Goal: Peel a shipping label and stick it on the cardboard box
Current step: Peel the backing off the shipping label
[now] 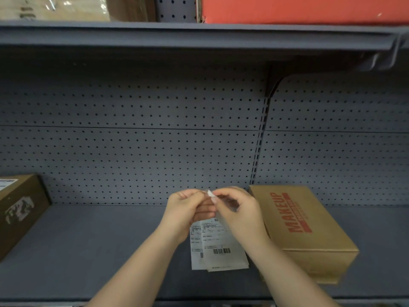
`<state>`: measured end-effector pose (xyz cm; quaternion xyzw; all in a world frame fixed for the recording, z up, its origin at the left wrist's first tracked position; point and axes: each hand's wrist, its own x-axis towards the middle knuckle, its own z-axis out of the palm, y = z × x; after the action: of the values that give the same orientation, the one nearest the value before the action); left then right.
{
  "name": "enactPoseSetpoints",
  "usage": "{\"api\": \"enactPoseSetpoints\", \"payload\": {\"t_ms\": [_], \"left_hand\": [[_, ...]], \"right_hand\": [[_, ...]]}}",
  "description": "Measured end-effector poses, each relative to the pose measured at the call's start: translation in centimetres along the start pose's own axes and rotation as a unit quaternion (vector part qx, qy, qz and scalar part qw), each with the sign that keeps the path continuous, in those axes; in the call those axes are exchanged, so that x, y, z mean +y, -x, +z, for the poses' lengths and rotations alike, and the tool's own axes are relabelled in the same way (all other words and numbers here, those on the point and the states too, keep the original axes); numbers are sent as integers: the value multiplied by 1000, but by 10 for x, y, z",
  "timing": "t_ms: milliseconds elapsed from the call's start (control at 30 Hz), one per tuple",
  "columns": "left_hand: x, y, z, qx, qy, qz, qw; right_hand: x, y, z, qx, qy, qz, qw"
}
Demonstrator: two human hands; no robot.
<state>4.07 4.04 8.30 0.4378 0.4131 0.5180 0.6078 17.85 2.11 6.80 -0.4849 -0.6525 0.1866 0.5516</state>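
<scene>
A white shipping label (218,247) with barcodes hangs above the grey shelf, held at its top by both hands. My left hand (187,209) grips the top edge from the left. My right hand (238,207) pinches a small lifted white corner at the top, fingertips touching those of the left hand. Two sheet layers show, slightly offset at the bottom edge. A tan cardboard box (309,231) with red "MAKEUP" print lies on the shelf just right of my right hand.
A darker brown box (20,209) with a label sits at the shelf's left end. The grey shelf (106,251) has a pegboard back wall. An upper shelf (199,38) overhangs, carrying a red box (305,8) and wrapped cardboard.
</scene>
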Motion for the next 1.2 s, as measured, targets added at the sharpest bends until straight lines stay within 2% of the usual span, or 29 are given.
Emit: {"api": "enactPoseSetpoints", "payload": {"t_ms": [267, 400, 600, 800, 1000, 1200], "left_hand": [[0, 5, 2, -12, -52, 72, 996], [-1, 8, 2, -30, -106, 124, 986], [-1, 13, 5, -61, -164, 164, 971], [2, 16, 9, -69, -188, 166, 966], [3, 19, 14, -36, -190, 171, 966], [6, 21, 13, -62, -165, 151, 973]], "right_hand": [[1, -4, -9, -36, -55, 50, 997], [-5, -5, -13, -36, -117, 63, 990], [-7, -8, -21, -58, -137, 80, 986], [-7, -7, -26, -71, -132, 77, 986], [-13, -3, -29, -73, -98, 33, 992], [-13, -8, -37, -96, -105, 39, 989]]}}
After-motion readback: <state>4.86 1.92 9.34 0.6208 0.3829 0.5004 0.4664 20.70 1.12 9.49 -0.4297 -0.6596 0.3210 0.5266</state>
